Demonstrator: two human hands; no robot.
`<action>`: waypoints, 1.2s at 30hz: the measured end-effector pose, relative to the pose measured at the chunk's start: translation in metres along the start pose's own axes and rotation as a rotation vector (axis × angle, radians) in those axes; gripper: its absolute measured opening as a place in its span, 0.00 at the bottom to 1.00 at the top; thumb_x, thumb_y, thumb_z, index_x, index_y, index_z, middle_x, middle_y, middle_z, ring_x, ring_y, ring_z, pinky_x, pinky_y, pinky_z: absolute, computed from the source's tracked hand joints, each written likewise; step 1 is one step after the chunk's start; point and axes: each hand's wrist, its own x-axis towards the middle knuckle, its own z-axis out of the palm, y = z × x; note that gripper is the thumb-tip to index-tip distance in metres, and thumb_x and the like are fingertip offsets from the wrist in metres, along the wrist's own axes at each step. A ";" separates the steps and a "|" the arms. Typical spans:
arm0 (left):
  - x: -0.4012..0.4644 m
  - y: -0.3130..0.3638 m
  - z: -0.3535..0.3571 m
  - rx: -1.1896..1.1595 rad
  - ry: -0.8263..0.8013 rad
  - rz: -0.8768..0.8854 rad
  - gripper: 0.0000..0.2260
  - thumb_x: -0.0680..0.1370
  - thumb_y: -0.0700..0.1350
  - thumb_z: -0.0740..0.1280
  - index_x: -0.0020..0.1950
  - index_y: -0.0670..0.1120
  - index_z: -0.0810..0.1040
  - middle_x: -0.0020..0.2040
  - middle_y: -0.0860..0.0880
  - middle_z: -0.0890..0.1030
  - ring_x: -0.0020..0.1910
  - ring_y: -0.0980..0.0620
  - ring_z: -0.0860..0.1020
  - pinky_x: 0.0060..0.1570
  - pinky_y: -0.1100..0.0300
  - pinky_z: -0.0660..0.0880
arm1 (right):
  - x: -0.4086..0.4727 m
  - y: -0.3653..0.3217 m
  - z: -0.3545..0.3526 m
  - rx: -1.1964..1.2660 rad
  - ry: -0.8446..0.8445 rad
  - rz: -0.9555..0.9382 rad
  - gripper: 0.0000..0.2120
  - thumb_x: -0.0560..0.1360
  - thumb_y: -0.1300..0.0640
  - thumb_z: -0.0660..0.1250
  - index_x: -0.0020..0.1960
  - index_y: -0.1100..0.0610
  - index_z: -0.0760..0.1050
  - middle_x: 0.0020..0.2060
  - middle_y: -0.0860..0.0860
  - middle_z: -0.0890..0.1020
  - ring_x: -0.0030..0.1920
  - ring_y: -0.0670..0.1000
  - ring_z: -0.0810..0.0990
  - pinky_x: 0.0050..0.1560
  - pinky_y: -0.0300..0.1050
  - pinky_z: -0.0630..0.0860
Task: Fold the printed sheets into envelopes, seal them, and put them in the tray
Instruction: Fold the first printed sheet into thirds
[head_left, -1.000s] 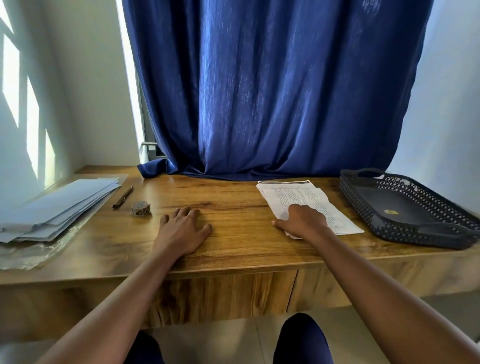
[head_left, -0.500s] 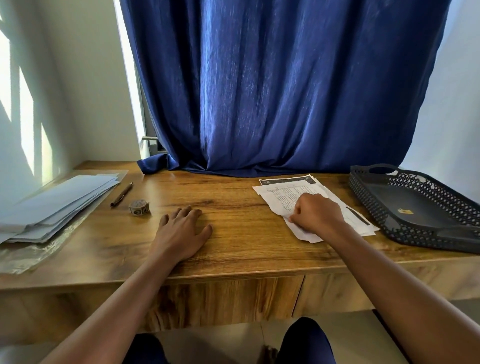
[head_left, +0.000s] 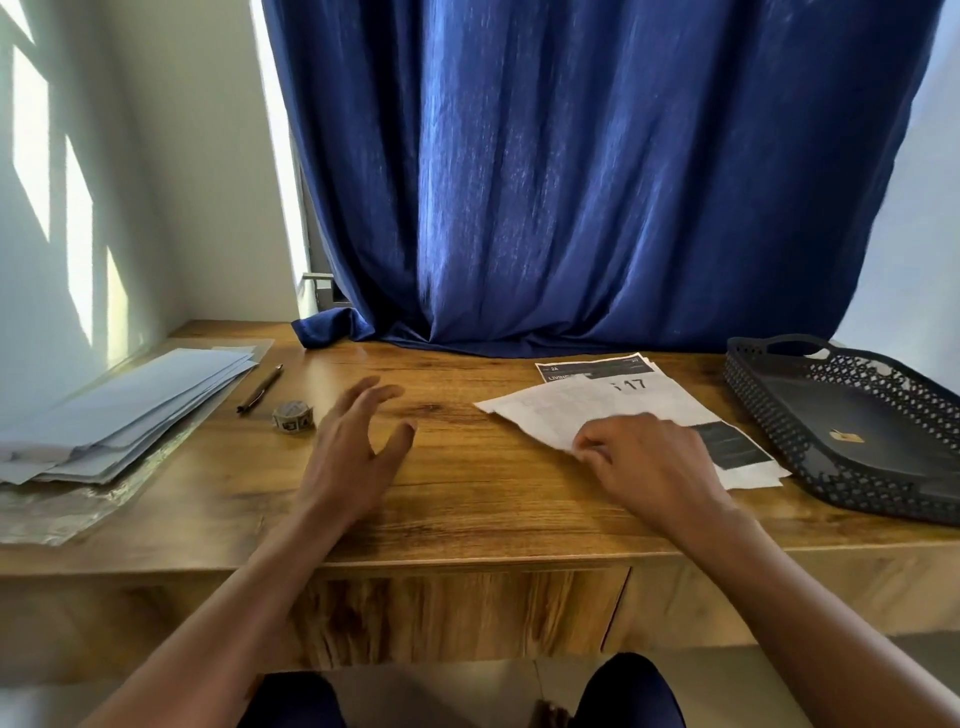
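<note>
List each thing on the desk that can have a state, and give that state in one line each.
Printed sheets: unfolded, fanned, top one pinched at its near-left corner.
Tray: holds no envelopes.
Envelope stack: lying flat, untouched.
Sticker roll: untouched.
Pen: lying flat.
Left hand: open, raised.
Right hand: gripping the sheet.

The bench (head_left: 467, 509) is a wood-grain surface with a matching front panel below its near edge. A dark blue curtain (head_left: 597, 182) hangs behind the bench; its hem rests bunched on the rear edge of the top. A dark pen (head_left: 260, 388) lies on the left part of the bench, angled toward the rear. A small roll of printed tape (head_left: 294, 416) sits just beside the pen's near end, apart from it. A crinkled clear plastic sleeve (head_left: 67, 512) lies flat at the bench's left edge. Pale walls (head_left: 197, 182) flank the curtain, the left one streaked with sunlight.
</note>
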 end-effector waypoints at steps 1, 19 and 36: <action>0.001 0.002 -0.007 -0.014 0.042 0.029 0.20 0.80 0.51 0.70 0.72 0.52 0.76 0.77 0.49 0.70 0.73 0.47 0.71 0.68 0.43 0.72 | -0.008 -0.011 -0.001 0.025 -0.005 -0.060 0.11 0.82 0.41 0.62 0.60 0.40 0.79 0.55 0.39 0.84 0.51 0.44 0.81 0.46 0.43 0.75; -0.017 -0.019 -0.002 0.529 -0.663 0.010 0.39 0.76 0.77 0.45 0.84 0.61 0.48 0.85 0.54 0.42 0.82 0.53 0.36 0.81 0.43 0.39 | -0.017 -0.034 0.038 0.223 -0.210 -0.358 0.24 0.73 0.26 0.58 0.63 0.34 0.78 0.65 0.29 0.76 0.63 0.30 0.67 0.65 0.37 0.65; -0.022 -0.009 0.008 0.620 -0.648 -0.033 0.40 0.71 0.79 0.34 0.81 0.65 0.37 0.83 0.58 0.38 0.81 0.52 0.34 0.80 0.43 0.36 | 0.052 -0.104 0.103 0.314 -0.268 -0.160 0.36 0.80 0.29 0.38 0.83 0.43 0.49 0.83 0.45 0.50 0.82 0.48 0.45 0.79 0.52 0.41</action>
